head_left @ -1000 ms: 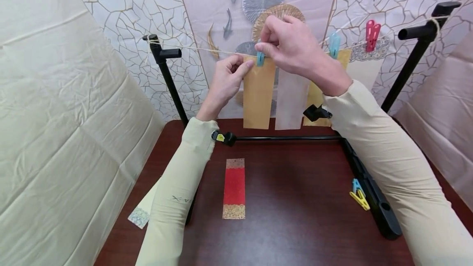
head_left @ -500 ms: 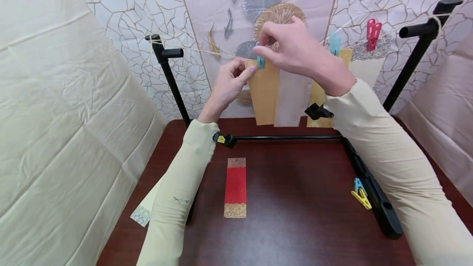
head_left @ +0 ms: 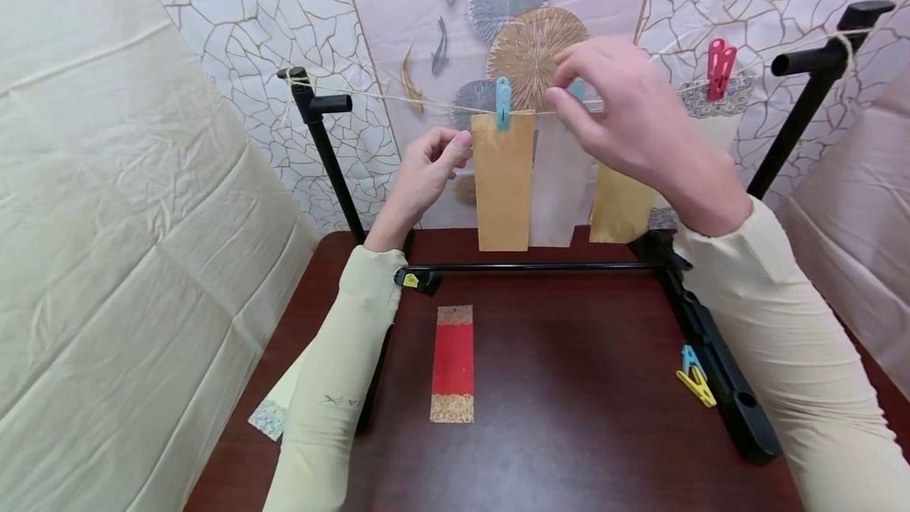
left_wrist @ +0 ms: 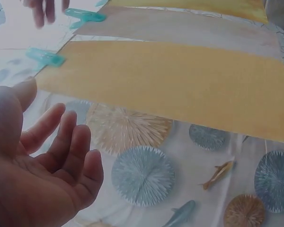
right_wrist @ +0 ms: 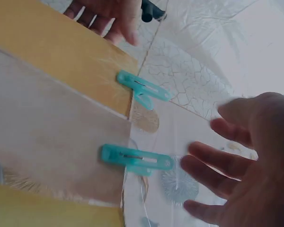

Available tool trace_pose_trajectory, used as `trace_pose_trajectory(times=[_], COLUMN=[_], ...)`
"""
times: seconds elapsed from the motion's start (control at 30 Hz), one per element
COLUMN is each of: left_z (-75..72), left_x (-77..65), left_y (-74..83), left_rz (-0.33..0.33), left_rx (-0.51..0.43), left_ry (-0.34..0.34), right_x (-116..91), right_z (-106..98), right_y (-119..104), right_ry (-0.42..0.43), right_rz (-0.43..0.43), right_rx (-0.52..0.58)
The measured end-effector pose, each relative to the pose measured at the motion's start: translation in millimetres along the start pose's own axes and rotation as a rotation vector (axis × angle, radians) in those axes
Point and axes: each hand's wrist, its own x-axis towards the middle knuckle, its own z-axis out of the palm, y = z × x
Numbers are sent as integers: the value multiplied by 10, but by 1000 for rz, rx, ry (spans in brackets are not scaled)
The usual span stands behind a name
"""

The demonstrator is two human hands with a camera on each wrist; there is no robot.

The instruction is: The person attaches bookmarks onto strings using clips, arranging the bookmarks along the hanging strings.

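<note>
An orange-gold paper strip [head_left: 503,196] hangs from a string [head_left: 387,95], clipped by a light-blue clothespin [head_left: 503,105]. My left hand [head_left: 419,184] is at the strip's left edge, fingers loosely bent and holding nothing; in the left wrist view its thumb points toward the strip's upper corner. To the right, my right hand [head_left: 633,117] holds nothing, its fingers loosely bent, and it partly covers a second blue clothespin [head_left: 577,88]. That pin clips a pale greyish strip [right_wrist: 61,132] in the right wrist view. Beyond it a yellow strip [head_left: 620,208] hangs, its top hidden behind my right hand.
A pink clothespin [head_left: 720,69] clips a lace-edged strip [head_left: 718,129] at the far right. Black posts [head_left: 332,168] and a crossbar [head_left: 540,266] carry the string. On the table lie a red strip [head_left: 453,358], a white strip [head_left: 270,417] and a yellow clothespin [head_left: 695,387] beside a blue one [head_left: 690,357].
My right hand has let go of the clothespin on the orange-gold strip and moved right. My left hand has released the strip's upper corner and drawn slightly left and down. The strip hangs straight.
</note>
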Motion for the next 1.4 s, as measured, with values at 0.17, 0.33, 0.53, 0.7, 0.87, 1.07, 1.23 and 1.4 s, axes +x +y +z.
trace_pose_trajectory(times=[0.17, 0.33, 0.53, 0.7, 0.87, 1.07, 1.23, 1.4], left_z=[-84, -168, -223, -246, -251, -249, -229, -199], left_x=[18, -45, -122, -200, -292, -379, -450, -582], left_y=[-232, -330, -401, -458, -506, -606, -701, -680], left_rz=[-28, -22, -19, 4, 26, 18, 6, -27], left_rx=[-18, -19, -32, -68, -104, -180, -207, -143], left_ry=[7, 23, 39, 108, 122, 135, 125, 68], right_x=[-218, -402, -619, -865, -1125, -1366, -1598, -1828], right_z=[-91, -63, 60, 143, 181, 182, 246, 336], right_y=[-10, -27, -50, -5, 50, 112, 178, 240], right_ry=[91, 111, 85, 40, -16, -85, -137, -176], right_rz=[29, -30, 10, 75, 202, 315, 368, 422], right_rx=[-34, -33, 28, 88, 98, 70, 60, 63])
